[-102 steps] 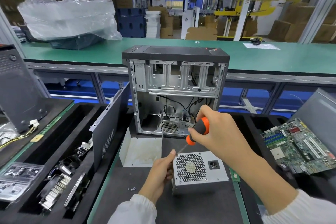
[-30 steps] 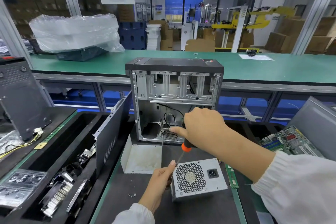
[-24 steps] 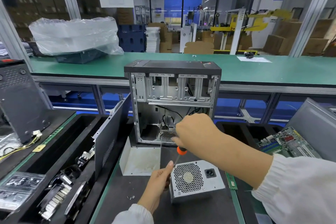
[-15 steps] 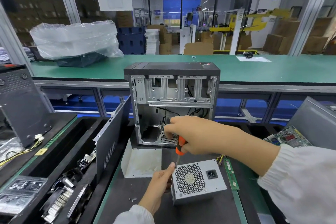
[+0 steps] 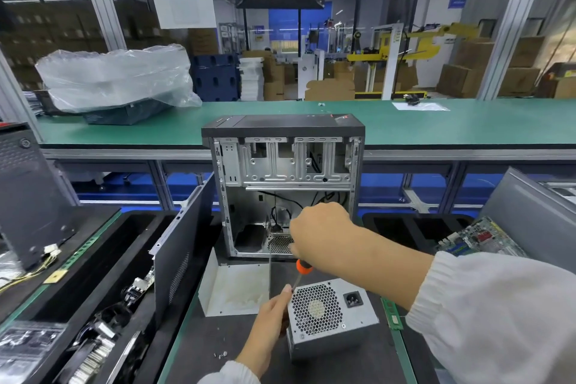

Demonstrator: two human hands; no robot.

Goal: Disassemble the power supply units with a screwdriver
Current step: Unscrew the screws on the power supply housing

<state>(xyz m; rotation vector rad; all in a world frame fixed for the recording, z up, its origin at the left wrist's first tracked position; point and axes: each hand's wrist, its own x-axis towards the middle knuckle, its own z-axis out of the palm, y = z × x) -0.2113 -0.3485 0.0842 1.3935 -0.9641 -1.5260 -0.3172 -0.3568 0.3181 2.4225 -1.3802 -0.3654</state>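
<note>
Head view, workbench. At lower centre of the frame the PSU [image 5: 330,318] stands on the dark mat [image 5: 218,337], fan grille and power socket facing up toward me, just below the open case [image 5: 282,187] at centre frame. My right hand [image 5: 321,235] is clenched round the screwdriver [image 5: 301,270]; only the orange collar and the thin shaft show below the fist, the shaft slanting down to the unit's upper-left corner. My left hand [image 5: 269,318] braces the unit's left face, thumb raised beside the tip; whether its fingers wrap the far side I cannot tell. A few loose screws [image 5: 220,355] lie on the mat at lower left of the unit.

Handling, as I judge it: a stiff sheet-metal box, fairly heavy for its bulk, with smooth sides that could slide on the mat under driver pressure. I would hold it by its side walls, not the perforated grille, which could dent, and mind the folded edges, likely sharp. The screws are small and easily lost.
</note>
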